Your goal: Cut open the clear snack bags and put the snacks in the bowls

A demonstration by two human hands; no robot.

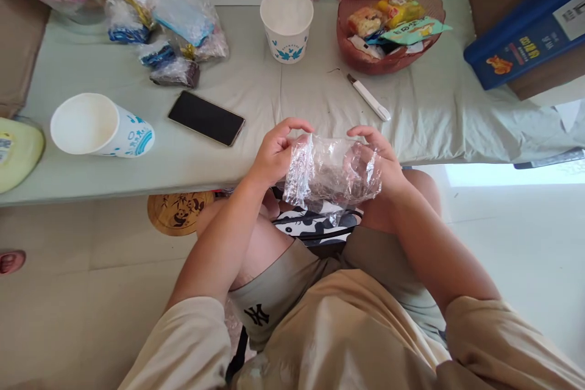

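1. A clear, crinkled plastic bag (331, 173) is in both hands, to the right of the black, glossy rectangular smartphone (206, 118) and nearer to the person, at the front edge of the worktop (196, 166), which a pale green cloth covers.
2. The left grip (275, 153) holds the bag's near-left end, its index finger stretched along the top.
3. The right grip (382, 166) holds the opposite end; some of its fingers show through the film, and I cannot tell whether they are inside the bag or behind it.
4. Left of the smartphone is a white paper cup with blue print (103, 125); beyond the smartphone and to its right stands another white paper cup with blue leaf print (287, 27).
5. Behind the smartphone lies a heap of blue, gold and clear plastic packets (185, 18).
6. Well to the smartphone's right lies a slim white cutter with a dark tip (370, 98); behind that sits a translucent reddish scalloped bowl (397, 64), filled with wrapped snacks (402, 12).
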